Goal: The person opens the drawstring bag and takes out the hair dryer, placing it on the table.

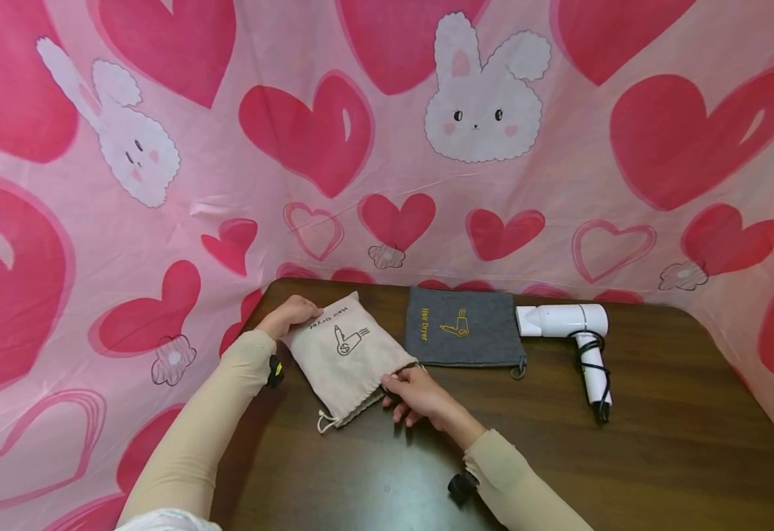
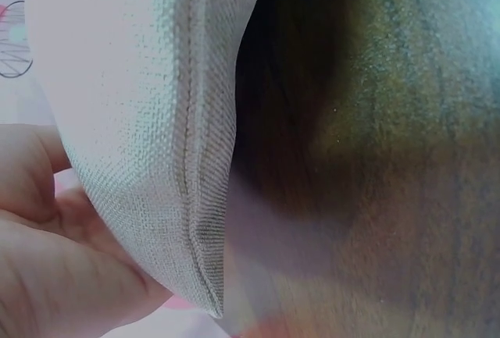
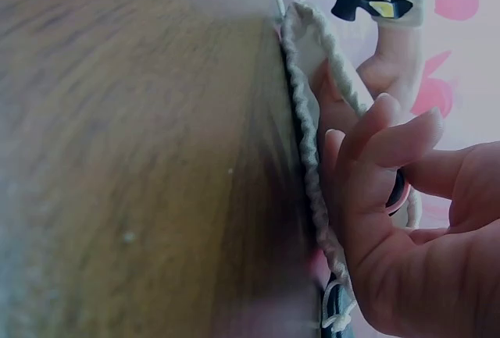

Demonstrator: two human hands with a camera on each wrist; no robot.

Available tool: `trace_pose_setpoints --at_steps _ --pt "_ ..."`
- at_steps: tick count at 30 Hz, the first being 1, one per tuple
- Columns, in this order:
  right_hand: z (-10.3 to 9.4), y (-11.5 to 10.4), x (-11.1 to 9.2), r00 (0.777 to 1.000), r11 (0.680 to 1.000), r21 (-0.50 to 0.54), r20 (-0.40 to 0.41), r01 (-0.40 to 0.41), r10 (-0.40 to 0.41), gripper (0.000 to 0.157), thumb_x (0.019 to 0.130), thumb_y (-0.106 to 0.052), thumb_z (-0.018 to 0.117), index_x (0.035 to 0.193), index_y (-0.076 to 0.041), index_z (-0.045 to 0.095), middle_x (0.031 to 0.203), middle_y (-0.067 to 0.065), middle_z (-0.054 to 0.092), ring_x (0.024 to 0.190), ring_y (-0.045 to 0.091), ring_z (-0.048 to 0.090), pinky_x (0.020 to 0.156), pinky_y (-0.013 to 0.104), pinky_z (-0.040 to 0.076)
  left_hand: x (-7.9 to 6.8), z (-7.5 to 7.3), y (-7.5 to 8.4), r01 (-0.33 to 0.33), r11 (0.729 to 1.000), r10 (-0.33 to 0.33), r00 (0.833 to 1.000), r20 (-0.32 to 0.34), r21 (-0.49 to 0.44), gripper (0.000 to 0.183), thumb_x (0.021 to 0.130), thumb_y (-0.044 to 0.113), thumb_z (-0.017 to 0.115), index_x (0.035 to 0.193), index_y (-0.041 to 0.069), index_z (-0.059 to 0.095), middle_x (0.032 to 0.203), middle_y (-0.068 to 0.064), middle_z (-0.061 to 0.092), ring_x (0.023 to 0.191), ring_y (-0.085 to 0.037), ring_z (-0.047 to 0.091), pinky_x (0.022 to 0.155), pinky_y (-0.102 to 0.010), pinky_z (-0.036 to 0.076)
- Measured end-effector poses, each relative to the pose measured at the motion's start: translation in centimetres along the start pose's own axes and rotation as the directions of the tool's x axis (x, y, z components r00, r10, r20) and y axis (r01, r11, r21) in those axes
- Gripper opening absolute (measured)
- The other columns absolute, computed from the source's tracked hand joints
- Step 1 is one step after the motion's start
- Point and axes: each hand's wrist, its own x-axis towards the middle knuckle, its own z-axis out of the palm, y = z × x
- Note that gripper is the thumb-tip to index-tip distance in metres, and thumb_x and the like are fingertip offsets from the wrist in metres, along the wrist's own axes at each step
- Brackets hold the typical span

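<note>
A beige drawstring bag (image 1: 337,354) printed "Hair Dryer" is tilted over the table, its gathered mouth facing the near right. My left hand (image 1: 290,313) grips its closed far end; in the left wrist view the left hand (image 2: 70,252) has its fingers partly hidden behind the cloth. At the mouth, my right hand (image 1: 420,394) pinches a dark object with a pinkish edge (image 3: 399,193), mostly hidden by the fingers and the bag. To the right lies a grey drawstring bag (image 1: 486,346) with a yellow hair dryer print.
A white hair dryer (image 1: 562,321), its black cord wound round the handle, lies right of the grey bag, nozzle touching or close to it. Brown wooden table (image 1: 666,413) lies beneath. A pink curtain (image 1: 407,155) with hearts and rabbits hangs along the back and sides.
</note>
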Motion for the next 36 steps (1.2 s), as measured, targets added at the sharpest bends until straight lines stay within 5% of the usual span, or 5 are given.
trace_pose_setpoints --at_steps 6,13,20,36 --pt "-0.19 0.13 -0.37 1.000 1.000 0.006 0.025 -0.008 0.008 0.038 0.109 -0.031 0.061 0.119 0.005 0.061 0.093 0.014 0.072 0.054 0.011 0.062 0.044 0.022 0.047 0.00 0.10 0.01 -0.017 1.000 0.017 1.000 -0.013 -0.015 0.035 0.103 0.015 0.063 0.069 0.009 0.062 0.066 -0.001 0.051 0.073 -0.020 0.055 0.069 -0.030 0.045" --pt "-0.07 -0.22 -0.51 0.999 0.999 0.024 0.033 -0.036 0.035 0.039 0.111 -0.033 0.057 0.121 0.005 0.061 0.091 0.012 0.069 0.054 0.010 0.060 0.043 0.022 0.047 -0.18 -0.04 0.09 0.008 1.000 -0.008 1.000 -0.008 -0.002 0.042 0.104 0.016 0.062 0.064 0.012 0.050 0.062 0.000 0.043 0.069 -0.018 0.051 0.070 -0.031 0.041" --pt "-0.01 -0.17 -0.29 1.000 1.000 0.020 0.017 -0.021 0.021 0.041 0.111 -0.036 0.056 0.112 0.005 0.062 0.085 0.009 0.066 0.051 0.009 0.056 0.043 0.022 0.047 -0.31 -0.01 0.11 0.002 1.000 -0.002 1.000 0.016 0.000 0.029 0.105 0.020 0.065 0.081 0.004 0.071 0.077 -0.004 0.063 0.076 -0.018 0.060 0.070 -0.028 0.050" --pt "-0.17 0.28 -0.50 1.000 0.998 0.055 0.026 0.001 -0.003 0.041 0.110 -0.034 0.058 0.111 0.007 0.060 0.085 0.009 0.065 0.057 0.011 0.058 0.046 0.023 0.049 -0.55 0.27 -0.31 -0.055 0.998 0.055 0.998 -0.041 -0.003 0.026 0.102 0.016 0.066 0.078 0.006 0.069 0.069 0.001 0.051 0.074 -0.018 0.049 0.066 -0.029 0.041"
